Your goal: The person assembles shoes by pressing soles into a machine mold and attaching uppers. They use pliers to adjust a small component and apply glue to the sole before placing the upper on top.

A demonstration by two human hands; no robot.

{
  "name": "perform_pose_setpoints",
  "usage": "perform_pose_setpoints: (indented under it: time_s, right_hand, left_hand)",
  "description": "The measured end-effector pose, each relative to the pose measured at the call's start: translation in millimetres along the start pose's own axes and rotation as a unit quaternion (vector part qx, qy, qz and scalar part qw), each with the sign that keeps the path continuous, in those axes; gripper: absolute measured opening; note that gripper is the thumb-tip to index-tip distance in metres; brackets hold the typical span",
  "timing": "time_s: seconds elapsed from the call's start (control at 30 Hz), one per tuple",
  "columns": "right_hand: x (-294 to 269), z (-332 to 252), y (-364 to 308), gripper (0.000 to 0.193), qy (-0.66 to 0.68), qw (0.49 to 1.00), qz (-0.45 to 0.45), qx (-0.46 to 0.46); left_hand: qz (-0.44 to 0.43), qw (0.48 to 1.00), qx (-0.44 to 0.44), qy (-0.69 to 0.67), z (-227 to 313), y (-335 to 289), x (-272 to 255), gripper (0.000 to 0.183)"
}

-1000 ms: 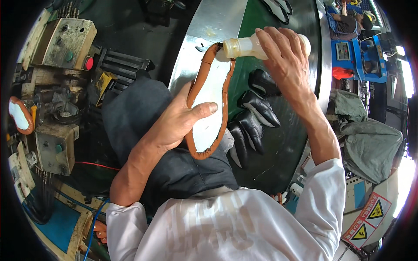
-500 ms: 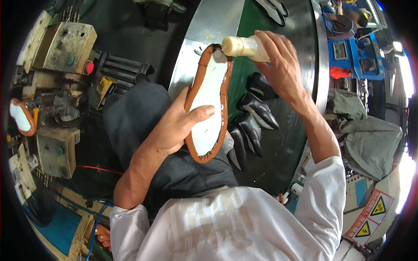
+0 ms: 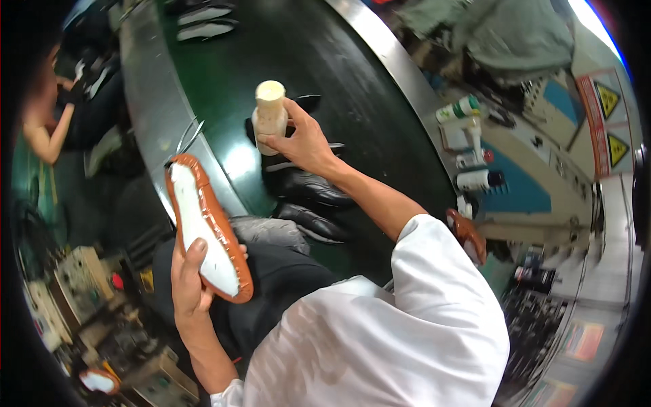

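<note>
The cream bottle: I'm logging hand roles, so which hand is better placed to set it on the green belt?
Right, probably. The right hand already grips the cream bottle upright above the green belt, while the left hand is busy holding the orange-rimmed shoe sole.
</note>
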State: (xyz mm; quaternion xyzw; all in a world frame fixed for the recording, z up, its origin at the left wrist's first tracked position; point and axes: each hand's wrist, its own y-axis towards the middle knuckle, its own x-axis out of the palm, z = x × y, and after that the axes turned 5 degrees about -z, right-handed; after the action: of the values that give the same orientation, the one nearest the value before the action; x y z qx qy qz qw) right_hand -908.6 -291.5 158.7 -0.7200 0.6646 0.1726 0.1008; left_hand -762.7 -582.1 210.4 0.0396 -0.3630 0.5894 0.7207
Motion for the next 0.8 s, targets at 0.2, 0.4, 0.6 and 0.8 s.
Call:
perform_pose_setpoints:
  time_s: [0.2,0.4,0.6,0.8]
  right_hand:
    - [-153,123,-49,0.059,-0.053,0.975,0.196,0.094]
    - [-330,284,-73,0.054,-0.149,0.875,0.436,0.149]
    - [-435,398,-99,0.079,-0.168,0.784,0.528,0.281]
    - [-412,395,-68,0.073,-0.012,0.804,0.509,0.307]
  left_hand:
    - [0.018,0.997,-0.045,0.057,-17,30,40,0.069]
    - [0.042,0.995,-0.066,0.069,-27,54,52,0.072]
    - [0.066,0.991,-0.061,0.097,-15,65,49,0.066]
    - [0.098,0.986,-0.06,0.118,-4,56,28,0.07]
